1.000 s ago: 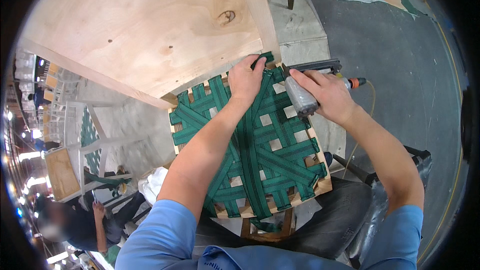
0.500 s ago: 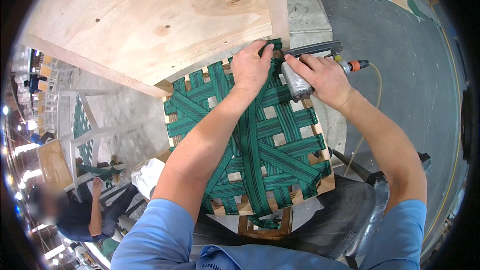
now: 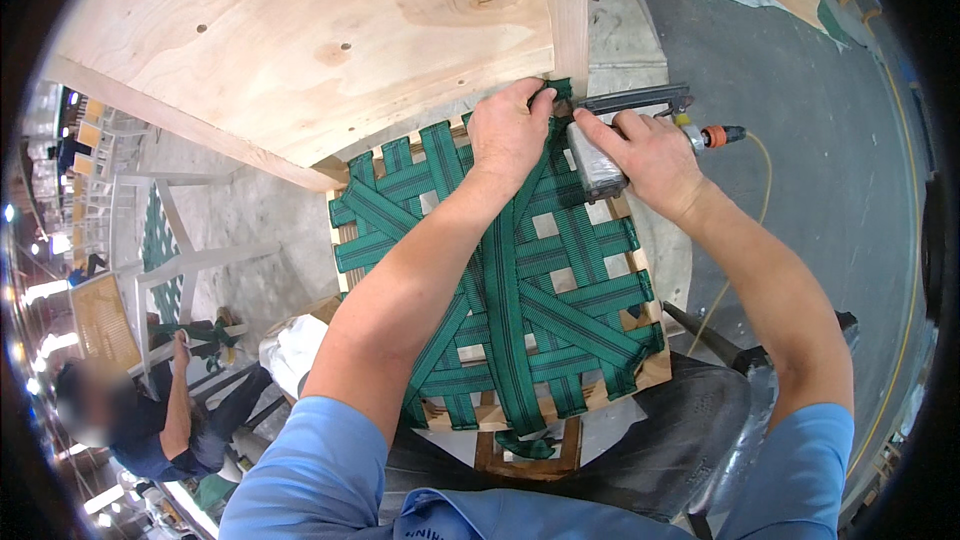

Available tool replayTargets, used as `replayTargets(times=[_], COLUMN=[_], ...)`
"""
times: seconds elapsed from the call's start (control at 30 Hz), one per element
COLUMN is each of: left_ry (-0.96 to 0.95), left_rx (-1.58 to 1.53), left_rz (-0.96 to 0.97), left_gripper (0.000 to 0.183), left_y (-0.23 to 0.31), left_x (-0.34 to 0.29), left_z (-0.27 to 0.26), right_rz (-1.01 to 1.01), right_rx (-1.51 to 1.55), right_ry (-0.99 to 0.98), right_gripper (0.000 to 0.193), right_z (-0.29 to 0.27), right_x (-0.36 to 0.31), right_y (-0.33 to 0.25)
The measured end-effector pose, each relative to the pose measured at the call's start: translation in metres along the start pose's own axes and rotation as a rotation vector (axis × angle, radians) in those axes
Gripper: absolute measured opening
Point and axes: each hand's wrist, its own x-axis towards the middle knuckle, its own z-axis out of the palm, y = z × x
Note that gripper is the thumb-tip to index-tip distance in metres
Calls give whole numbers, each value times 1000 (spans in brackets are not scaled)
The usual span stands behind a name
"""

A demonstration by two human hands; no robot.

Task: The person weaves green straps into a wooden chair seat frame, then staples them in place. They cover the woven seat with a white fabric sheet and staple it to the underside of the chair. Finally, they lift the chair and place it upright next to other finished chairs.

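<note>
Green webbing (image 3: pixel 506 320) with dark stripes is woven and crossed over a wooden seat frame (image 3: pixel 655 372) in front of me. At the frame's far corner, my left hand (image 3: pixel 508 135) pinches the end of a diagonal webbing strap (image 3: pixel 562 88) between thumb and fingers. My right hand (image 3: pixel 650 155) is wrapped round a pneumatic staple gun (image 3: pixel 597 162) with a silver body and a black magazine. Its nose end is right beside the pinched strap, at the frame's corner. Whether it touches the webbing I cannot tell.
A large plywood panel (image 3: pixel 300 50) rises just beyond the seat. A thin air hose (image 3: pixel 768 180) runs from the staple gun down past my right forearm. At the left, a person (image 3: pixel 170 420) works near a pale chair frame (image 3: pixel 165 270) with green webbing.
Both hands and the staple gun stay almost in place at the corner. The whole view has shifted slightly. At the left, the other person's arm has moved a little.
</note>
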Motion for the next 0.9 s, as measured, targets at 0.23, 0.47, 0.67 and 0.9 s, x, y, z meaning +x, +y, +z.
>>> replayTargets(times=[0.23,0.47,0.67,0.9], left_ry=[-21,-7,-42,-39], left_rx=[-3,6,8,-7], left_rz=[4,12,-10,-6], left_gripper=[32,32,32,31], left_y=[4,0,1,2], left_x=[1,1,2,2], left_z=[-3,-2,-4,-5], right_rz=[-25,-10,-43,-56], right_rx=[-16,-8,-18,-40], right_ry=[102,11,109,131], right_gripper=[66,65,65,65], right_z=[-7,-14,-18,-25], right_x=[1,4,6,8], right_y=[-2,-3,0,0])
